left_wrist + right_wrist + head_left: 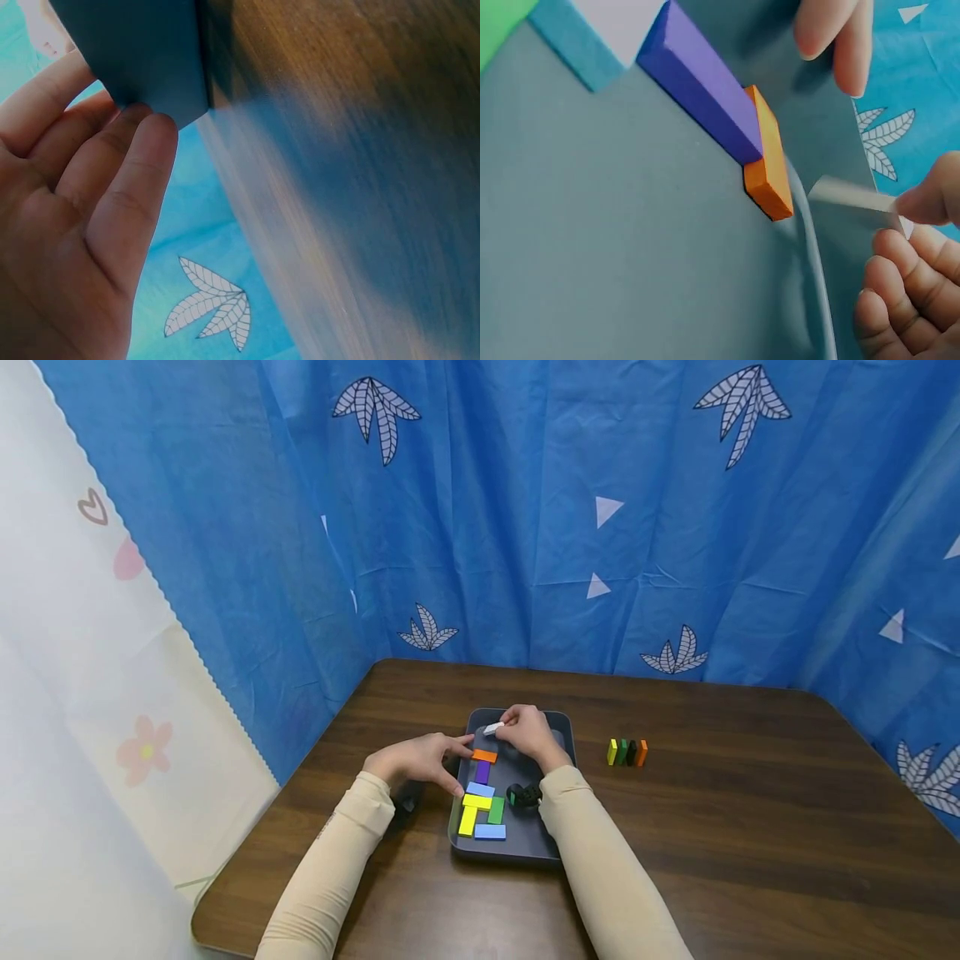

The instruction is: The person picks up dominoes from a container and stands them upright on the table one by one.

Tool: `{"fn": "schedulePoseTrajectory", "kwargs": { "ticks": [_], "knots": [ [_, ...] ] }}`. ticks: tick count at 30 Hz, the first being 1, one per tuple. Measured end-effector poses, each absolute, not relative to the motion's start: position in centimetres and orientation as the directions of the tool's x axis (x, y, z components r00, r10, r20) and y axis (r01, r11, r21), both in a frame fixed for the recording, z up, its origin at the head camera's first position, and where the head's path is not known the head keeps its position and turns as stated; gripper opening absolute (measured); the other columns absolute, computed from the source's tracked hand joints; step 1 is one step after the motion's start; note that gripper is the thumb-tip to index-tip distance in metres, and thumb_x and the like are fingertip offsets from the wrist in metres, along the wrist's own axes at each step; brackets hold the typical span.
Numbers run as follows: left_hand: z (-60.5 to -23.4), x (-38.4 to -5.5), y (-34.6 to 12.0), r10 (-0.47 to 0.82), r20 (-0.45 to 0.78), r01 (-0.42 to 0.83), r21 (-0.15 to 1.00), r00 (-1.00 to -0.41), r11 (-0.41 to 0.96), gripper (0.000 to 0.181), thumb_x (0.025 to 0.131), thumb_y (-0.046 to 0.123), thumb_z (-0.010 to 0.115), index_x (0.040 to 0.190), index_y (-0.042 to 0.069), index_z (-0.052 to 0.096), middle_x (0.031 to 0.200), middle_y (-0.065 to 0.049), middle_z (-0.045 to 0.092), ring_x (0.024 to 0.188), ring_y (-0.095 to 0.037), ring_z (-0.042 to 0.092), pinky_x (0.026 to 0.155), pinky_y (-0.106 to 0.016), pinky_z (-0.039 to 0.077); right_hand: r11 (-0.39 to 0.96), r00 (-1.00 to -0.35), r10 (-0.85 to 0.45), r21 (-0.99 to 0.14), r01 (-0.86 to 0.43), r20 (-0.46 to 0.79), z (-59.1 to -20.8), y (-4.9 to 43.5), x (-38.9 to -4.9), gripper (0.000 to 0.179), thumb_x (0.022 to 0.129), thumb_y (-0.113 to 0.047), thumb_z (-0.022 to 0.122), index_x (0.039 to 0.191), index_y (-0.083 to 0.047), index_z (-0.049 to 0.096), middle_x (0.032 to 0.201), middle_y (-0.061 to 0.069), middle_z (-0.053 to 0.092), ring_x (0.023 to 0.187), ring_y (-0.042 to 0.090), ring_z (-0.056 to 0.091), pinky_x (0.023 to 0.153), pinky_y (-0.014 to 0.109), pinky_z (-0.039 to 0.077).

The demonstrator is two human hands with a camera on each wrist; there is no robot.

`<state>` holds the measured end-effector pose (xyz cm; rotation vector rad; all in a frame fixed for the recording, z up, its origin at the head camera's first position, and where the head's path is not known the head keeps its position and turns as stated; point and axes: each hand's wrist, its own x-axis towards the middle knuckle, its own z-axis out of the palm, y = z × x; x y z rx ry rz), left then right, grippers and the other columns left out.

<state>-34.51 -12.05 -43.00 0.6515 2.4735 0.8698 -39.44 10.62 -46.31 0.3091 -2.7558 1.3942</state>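
Note:
A white block (492, 728) is pinched between the thumb and fingers of my right hand (527, 732), over the far end of the grey tray (517, 857). In the right wrist view the white block (855, 196) looks blurred, close beside the orange block (771, 169). The orange block touches a purple block (701, 86), and after it comes a light blue block (480, 790). Nearer me lie two yellow blocks (468, 820), a green block (497, 811) and a blue block (490, 832). My left hand (423, 760) rests at the tray's left side, fingertips (156, 135) against its outer wall.
Several upright blocks, yellow (612, 752), green (622, 752), black (632, 752) and orange (642, 752), stand on the wooden table (750, 810) right of the tray. A blue patterned curtain (487, 527) hangs behind the table, with a white one (97, 693) at left.

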Motion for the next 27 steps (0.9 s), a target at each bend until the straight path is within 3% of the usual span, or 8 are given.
{"fn": "schedulePoseTrajectory", "kwargs": {
  "ticks": [19, 27],
  "knots": [
    [-43.0, -34.4, -12.3, 0.561, -0.242, 0.302, 0.643, -0.792, 0.704, 0.076, 0.074, 0.035, 0.089, 0.14, 0.011, 0.06, 0.166, 0.001, 0.029, 0.153, -0.032, 0.024, 0.12, -0.062, 0.025, 0.545, -0.96, -0.226, -0.795, -0.265, 0.165, -44.8, 11.0, -38.5, 0.015, 0.087, -0.016, 0.07, 0.098, -0.005, 0.07, 0.097, 0.01, 0.07, 0.084, 0.022, 0.061, 0.08, 0.036, 0.058],
    [-43.0, -34.4, -12.3, 0.565, -0.239, 0.301, 0.651, -0.789, 0.696, 0.074, 0.073, 0.036, 0.089, 0.138, 0.014, 0.062, 0.165, 0.001, 0.03, 0.153, -0.032, 0.025, 0.12, -0.061, 0.026, 0.407, -0.941, -0.233, -0.854, -0.323, 0.245, -43.0, 11.5, -38.1, 0.015, 0.093, -0.014, 0.066, 0.102, -0.004, 0.072, 0.1, 0.013, 0.071, 0.086, 0.022, 0.063, 0.08, 0.035, 0.057]
  ]
}}
